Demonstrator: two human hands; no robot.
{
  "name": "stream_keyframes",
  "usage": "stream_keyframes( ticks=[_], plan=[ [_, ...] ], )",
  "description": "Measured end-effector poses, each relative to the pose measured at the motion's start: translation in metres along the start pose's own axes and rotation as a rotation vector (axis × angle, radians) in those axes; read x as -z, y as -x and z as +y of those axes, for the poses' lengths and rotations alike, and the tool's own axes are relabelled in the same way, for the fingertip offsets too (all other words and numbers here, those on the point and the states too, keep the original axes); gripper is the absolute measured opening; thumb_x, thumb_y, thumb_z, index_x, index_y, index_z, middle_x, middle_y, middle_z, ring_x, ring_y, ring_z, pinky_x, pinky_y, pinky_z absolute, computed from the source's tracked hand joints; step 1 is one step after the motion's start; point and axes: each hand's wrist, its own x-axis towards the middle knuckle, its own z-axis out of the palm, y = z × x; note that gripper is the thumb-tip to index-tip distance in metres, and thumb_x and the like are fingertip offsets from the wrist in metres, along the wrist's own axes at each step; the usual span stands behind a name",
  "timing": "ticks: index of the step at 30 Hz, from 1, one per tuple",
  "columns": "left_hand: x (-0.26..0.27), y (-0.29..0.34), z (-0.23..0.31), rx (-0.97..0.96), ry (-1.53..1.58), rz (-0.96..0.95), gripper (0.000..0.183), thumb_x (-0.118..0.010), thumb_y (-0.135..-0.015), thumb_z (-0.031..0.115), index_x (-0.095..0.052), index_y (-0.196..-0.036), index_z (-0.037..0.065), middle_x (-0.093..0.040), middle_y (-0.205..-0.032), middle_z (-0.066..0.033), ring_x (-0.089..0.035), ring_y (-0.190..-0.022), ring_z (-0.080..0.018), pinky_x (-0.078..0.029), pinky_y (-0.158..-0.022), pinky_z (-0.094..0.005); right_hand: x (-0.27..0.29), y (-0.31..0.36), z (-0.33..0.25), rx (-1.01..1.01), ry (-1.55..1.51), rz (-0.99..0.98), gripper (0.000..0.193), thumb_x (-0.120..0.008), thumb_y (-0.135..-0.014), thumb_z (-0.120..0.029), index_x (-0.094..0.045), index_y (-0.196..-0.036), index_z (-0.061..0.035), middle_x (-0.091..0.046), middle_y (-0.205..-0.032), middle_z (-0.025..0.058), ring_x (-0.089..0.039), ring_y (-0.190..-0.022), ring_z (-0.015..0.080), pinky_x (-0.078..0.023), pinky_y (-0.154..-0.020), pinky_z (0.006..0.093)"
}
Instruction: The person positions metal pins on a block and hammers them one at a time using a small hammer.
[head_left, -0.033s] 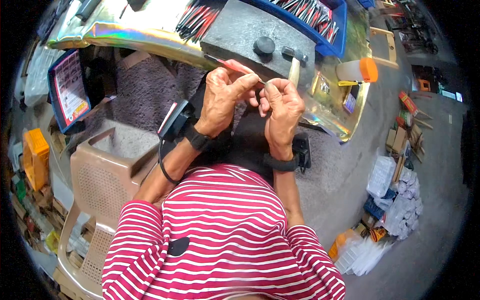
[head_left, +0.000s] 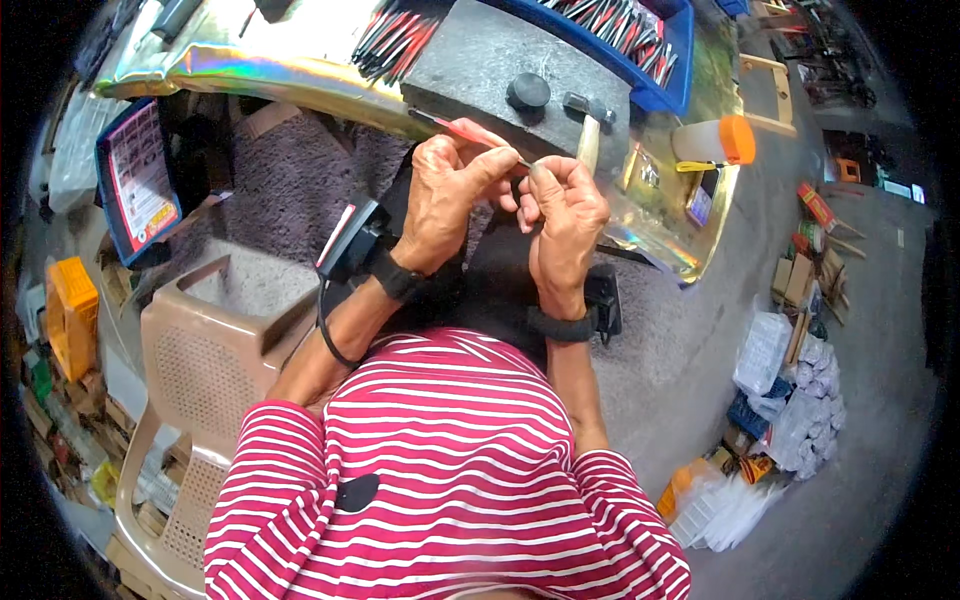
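Note:
My left hand (head_left: pixel 452 190) is closed round a slim red-and-black tool (head_left: pixel 465 130), whose black end points up and left. At its other end, my right hand (head_left: pixel 563 205) pinches the thin dark tip between thumb and fingers. The fingertips of both hands almost meet, just in front of a grey metal block (head_left: pixel 470 60). On that block are a round black knob-like piece (head_left: pixel 528 92) and a hammer (head_left: pixel 588 145) with a pale handle, close beyond my right hand. The tool's exact kind cannot be made out.
A pile of similar red-and-black tools (head_left: pixel 392 42) lies left of the block; a blue tray (head_left: pixel 682 85) holds more behind it. An orange-lidded container (head_left: pixel 738 140) stands at the right on the gold-covered table (head_left: pixel 280 75). A beige plastic chair (head_left: pixel 205 345) is at my left.

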Motion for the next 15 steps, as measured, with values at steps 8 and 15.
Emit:
stream_keyframes(
  ticks=[8, 15],
  plan=[
    [-0.001, -0.0035, 0.0022, -0.032, -0.003, 0.003, 0.013, -0.057, -0.077, 0.009, -0.056, -0.081, -0.003, -0.056, -0.067, -0.0048, -0.053, -0.056, -0.008, -0.047, -0.05, -0.0202, -0.0018, 0.0003, 0.001, -0.059, -0.177, 0.023, 0.012, -0.052, -0.082, -0.011, -0.049, -0.084, 0.001, -0.052, -0.065, 0.0043, -0.047, -0.049, 0.0063, -0.036, -0.04, 0.0159],
    [0.0003, -0.0033, 0.0008, -0.064, 0.041, -0.016, 0.012, -0.056, -0.077, 0.007, -0.055, -0.083, -0.003, -0.056, -0.069, -0.0052, -0.054, -0.058, -0.0086, -0.048, -0.053, -0.0206, -0.0017, -0.0001, 0.0005, -0.087, -0.172, 0.013, 0.015, -0.052, -0.083, -0.013, -0.05, -0.085, 0.0011, -0.053, -0.065, 0.0039, -0.049, -0.05, 0.0062, -0.035, -0.039, 0.0156]
  ],
)
